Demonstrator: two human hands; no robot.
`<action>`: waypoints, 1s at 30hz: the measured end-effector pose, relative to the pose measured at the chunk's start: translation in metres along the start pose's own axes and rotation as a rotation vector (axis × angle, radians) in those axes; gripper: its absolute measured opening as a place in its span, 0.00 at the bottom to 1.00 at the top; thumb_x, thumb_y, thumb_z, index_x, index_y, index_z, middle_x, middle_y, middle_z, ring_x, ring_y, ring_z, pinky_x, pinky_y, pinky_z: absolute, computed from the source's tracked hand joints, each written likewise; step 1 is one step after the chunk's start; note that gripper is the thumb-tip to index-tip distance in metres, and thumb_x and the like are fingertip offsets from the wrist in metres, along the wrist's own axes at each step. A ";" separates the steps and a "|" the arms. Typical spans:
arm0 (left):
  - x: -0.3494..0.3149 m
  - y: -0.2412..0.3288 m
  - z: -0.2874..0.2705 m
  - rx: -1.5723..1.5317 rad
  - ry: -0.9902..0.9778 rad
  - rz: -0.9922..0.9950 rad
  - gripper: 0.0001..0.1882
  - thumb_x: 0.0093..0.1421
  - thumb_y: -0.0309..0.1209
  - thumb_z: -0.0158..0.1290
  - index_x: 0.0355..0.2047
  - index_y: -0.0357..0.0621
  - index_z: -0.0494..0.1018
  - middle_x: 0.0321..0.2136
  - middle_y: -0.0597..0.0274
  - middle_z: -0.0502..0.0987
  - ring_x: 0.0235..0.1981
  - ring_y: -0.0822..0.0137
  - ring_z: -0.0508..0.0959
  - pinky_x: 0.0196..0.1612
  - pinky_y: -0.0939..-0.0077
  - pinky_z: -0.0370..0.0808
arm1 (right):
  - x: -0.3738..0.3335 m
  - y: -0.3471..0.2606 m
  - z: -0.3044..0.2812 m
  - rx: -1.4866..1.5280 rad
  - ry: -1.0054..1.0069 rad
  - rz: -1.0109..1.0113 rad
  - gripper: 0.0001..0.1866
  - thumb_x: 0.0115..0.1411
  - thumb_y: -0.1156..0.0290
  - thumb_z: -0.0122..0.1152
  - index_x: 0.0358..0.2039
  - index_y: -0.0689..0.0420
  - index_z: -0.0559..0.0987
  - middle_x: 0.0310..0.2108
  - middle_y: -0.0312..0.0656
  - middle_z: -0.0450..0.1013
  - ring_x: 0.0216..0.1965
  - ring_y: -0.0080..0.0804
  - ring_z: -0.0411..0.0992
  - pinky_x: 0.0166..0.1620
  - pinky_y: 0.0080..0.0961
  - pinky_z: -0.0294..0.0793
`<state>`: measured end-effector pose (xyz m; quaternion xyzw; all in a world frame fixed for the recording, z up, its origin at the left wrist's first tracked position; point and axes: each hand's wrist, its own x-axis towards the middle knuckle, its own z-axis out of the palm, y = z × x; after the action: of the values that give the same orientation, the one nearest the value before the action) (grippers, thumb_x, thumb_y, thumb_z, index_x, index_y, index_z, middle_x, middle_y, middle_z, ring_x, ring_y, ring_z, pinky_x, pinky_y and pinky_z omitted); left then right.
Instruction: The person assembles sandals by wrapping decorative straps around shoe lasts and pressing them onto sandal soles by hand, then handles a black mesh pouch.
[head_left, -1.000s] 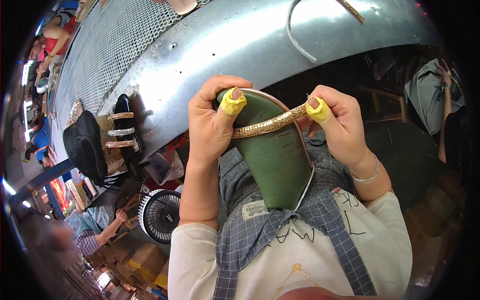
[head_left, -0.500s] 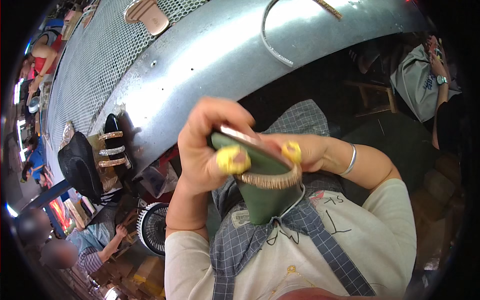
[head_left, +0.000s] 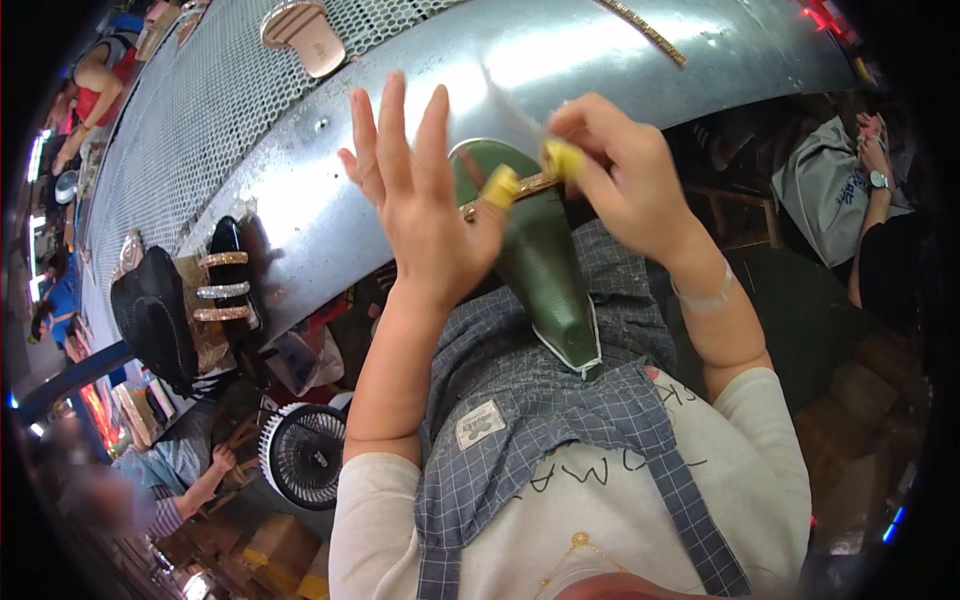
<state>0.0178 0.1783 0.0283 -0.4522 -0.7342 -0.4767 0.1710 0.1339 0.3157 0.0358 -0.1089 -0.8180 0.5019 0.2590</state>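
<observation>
A green shoe last (head_left: 545,250) leans between the metal table's edge and my lap, its narrow end toward me, with pale cord around that end. A sparkling gold strap (head_left: 535,186) crosses its wide upper part. My left hand (head_left: 425,205) is open, fingers spread, its yellow-wrapped thumb against the strap's left part. Beside the strap's right end, my right hand (head_left: 625,180), also with yellow wrapping, is closed in a pinch. From that pinch a thin, pale silvery strip (head_left: 508,98) reaches up and left, smeared by motion.
On the metal table (head_left: 290,215) lie a beige slide sandal (head_left: 310,42) and a gold sparkling strip (head_left: 645,30). At left are a black form with three sparkling bands (head_left: 223,287) and a black rounded thing (head_left: 155,320). A fan (head_left: 305,455) stands below. Other people sit left and right.
The last has swung from upright before my chest to lean at the table edge. My left hand has opened. The silver strip has left its place on the table, and my right hand moved up.
</observation>
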 end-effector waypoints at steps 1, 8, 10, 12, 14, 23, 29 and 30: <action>-0.005 0.013 -0.018 0.047 -0.056 0.082 0.23 0.50 0.27 0.53 0.49 0.45 0.69 0.45 0.52 0.72 0.56 0.51 0.62 0.62 0.56 0.44 | -0.006 -0.041 -0.007 0.255 -0.194 0.172 0.18 0.55 0.79 0.53 0.47 0.59 0.69 0.20 0.44 0.73 0.20 0.23 0.72 0.23 0.18 0.67; -0.044 0.017 -0.092 -0.463 -0.658 -0.248 0.18 0.50 0.23 0.52 0.44 0.35 0.72 0.19 0.58 0.70 0.19 0.65 0.71 0.25 0.75 0.68 | -0.053 -0.044 -0.037 0.939 0.047 0.319 0.17 0.59 0.69 0.55 0.44 0.70 0.72 0.30 0.55 0.76 0.34 0.37 0.77 0.33 0.23 0.79; -0.056 0.008 -0.094 -0.454 -0.673 -0.412 0.17 0.52 0.23 0.52 0.44 0.35 0.72 0.18 0.60 0.70 0.19 0.68 0.71 0.25 0.77 0.68 | -0.064 -0.018 -0.030 0.577 0.085 0.419 0.17 0.59 0.67 0.56 0.42 0.69 0.74 0.29 0.52 0.77 0.31 0.32 0.77 0.31 0.19 0.78; -0.069 0.001 -0.090 -0.533 -0.617 -0.898 0.11 0.58 0.26 0.49 0.40 0.34 0.72 0.19 0.65 0.71 0.19 0.77 0.70 0.24 0.83 0.68 | -0.067 -0.002 -0.014 0.418 0.182 0.416 0.14 0.59 0.68 0.57 0.38 0.66 0.76 0.23 0.43 0.75 0.23 0.23 0.74 0.26 0.14 0.73; -0.090 -0.017 -0.074 -0.721 -0.446 -1.017 0.09 0.62 0.31 0.47 0.34 0.37 0.71 0.18 0.67 0.70 0.18 0.78 0.69 0.23 0.85 0.66 | -0.065 0.013 -0.006 0.345 0.193 0.423 0.12 0.58 0.68 0.57 0.36 0.65 0.77 0.20 0.39 0.74 0.21 0.19 0.71 0.26 0.12 0.70; -0.131 -0.038 -0.022 -1.222 -0.163 -1.366 0.12 0.61 0.37 0.50 0.37 0.39 0.69 0.28 0.59 0.76 0.29 0.69 0.77 0.33 0.79 0.75 | -0.058 0.036 0.016 0.210 0.217 0.482 0.12 0.62 0.63 0.51 0.31 0.59 0.77 0.27 0.32 0.73 0.25 0.14 0.68 0.28 0.10 0.64; -0.129 -0.034 0.006 -1.480 -0.240 -1.478 0.17 0.60 0.41 0.50 0.38 0.38 0.71 0.34 0.59 0.76 0.37 0.68 0.77 0.40 0.75 0.75 | -0.087 0.062 0.038 0.982 0.315 0.783 0.12 0.63 0.65 0.48 0.41 0.59 0.73 0.34 0.37 0.73 0.32 0.22 0.72 0.32 0.18 0.73; -0.129 -0.033 0.007 -1.463 -0.216 -1.517 0.15 0.60 0.39 0.51 0.35 0.38 0.71 0.32 0.59 0.76 0.34 0.69 0.77 0.39 0.75 0.75 | -0.085 0.057 0.041 0.978 0.311 0.779 0.12 0.63 0.65 0.48 0.41 0.59 0.73 0.34 0.37 0.73 0.32 0.22 0.72 0.32 0.18 0.73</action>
<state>0.0603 0.1154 -0.0817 0.0919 -0.3700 -0.7420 -0.5514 0.1789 0.2735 -0.0555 -0.3388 -0.3482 0.8525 0.1928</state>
